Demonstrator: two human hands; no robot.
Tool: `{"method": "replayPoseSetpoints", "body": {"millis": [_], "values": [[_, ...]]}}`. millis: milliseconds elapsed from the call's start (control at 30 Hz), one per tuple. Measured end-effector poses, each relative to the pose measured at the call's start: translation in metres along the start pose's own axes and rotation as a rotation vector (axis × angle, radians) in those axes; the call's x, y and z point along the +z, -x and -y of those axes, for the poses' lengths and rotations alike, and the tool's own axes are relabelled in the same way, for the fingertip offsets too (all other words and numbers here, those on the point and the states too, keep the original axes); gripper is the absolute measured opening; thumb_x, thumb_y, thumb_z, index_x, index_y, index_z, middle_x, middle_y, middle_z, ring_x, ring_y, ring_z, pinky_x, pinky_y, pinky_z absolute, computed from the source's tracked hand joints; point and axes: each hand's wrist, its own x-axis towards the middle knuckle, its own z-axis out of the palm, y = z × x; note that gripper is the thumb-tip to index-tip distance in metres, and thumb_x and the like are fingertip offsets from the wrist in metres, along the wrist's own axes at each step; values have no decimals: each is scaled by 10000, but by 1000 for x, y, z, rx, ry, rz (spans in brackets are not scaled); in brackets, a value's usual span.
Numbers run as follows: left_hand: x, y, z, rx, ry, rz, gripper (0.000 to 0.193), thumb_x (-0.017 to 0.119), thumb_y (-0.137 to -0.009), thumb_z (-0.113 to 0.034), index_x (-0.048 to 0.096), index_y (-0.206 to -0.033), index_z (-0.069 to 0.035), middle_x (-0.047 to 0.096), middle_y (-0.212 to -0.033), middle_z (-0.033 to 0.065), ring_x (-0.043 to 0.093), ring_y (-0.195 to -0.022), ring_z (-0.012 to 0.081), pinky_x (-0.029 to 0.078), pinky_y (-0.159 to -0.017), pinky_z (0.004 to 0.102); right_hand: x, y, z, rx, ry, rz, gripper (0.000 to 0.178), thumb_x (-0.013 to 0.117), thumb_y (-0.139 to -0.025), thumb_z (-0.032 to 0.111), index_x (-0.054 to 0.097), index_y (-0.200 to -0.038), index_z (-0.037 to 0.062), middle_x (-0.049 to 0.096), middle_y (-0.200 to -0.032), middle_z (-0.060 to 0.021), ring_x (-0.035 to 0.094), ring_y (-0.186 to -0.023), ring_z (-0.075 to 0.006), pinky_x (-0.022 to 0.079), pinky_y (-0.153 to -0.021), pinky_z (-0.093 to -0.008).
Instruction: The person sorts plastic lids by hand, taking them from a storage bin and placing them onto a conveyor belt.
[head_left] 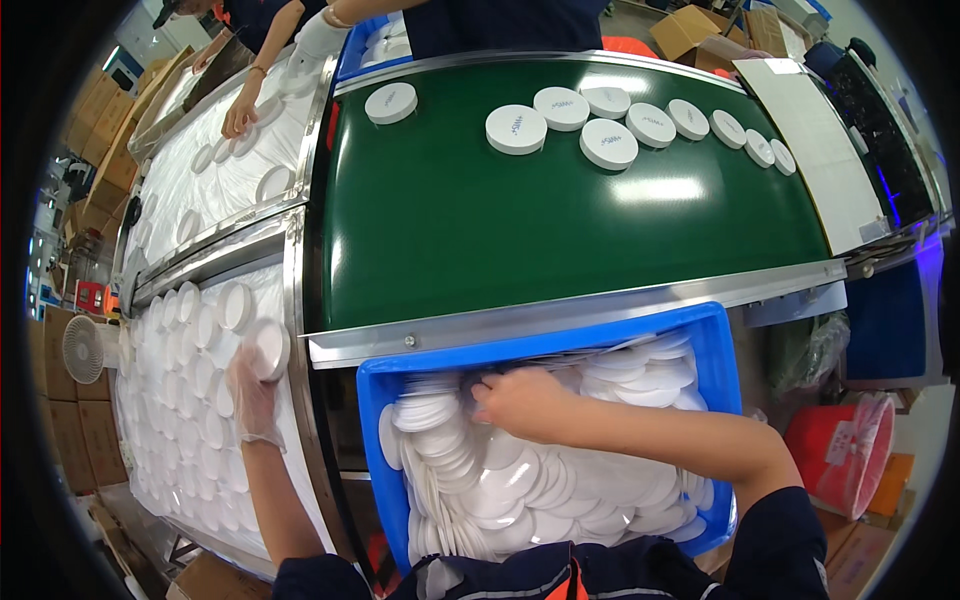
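My left hand [258, 390], in a clear plastic glove, grips a shallow round white dish [271, 349] by its near side. It is above the left table, where many similar white dishes [205, 380] lie in rows. My right hand [522, 403] is inside a blue bin [728, 370] of flat white discs [515, 470]. Its fingers are curled together beside a stack of discs [435, 415]. Whatever they may hold is hidden. Round white printed pieces [516, 130] lie on the green conveyor belt [560, 240] beyond the bin.
Metal rails [580, 318] edge the belt on its near side. Across the belt stands a person in dark clothing [505, 25]. Another person's hand [240, 115] reaches over the far left table. A red bucket [842, 455] stands right of the bin; a white fan [84, 349] is at far left.
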Motion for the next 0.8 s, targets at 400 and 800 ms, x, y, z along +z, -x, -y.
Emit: {"method": "replayPoseSetpoints", "body": {"millis": [400,800], "values": [[175,49,-48,827,-960,88,391,659,-761,-185,541,-1094,-19,537,-1120,182,530,-1042,269,411,-888,333,-11,-13,-10,132,20,294,72,569,-662,80,625,-669,36,620,-666,-133,636,-647,-284,496,-526,-376],[349,34,-30,630,-692,500,701,620,-738,-388,372,-1292,-37,501,-1190,188,495,-1090,297,396,-924,373,-59,50,7,-341,-160,-152,152,590,-644,137,502,-731,47,557,-592,-105,560,-548,-255,433,-502,-340]]}}
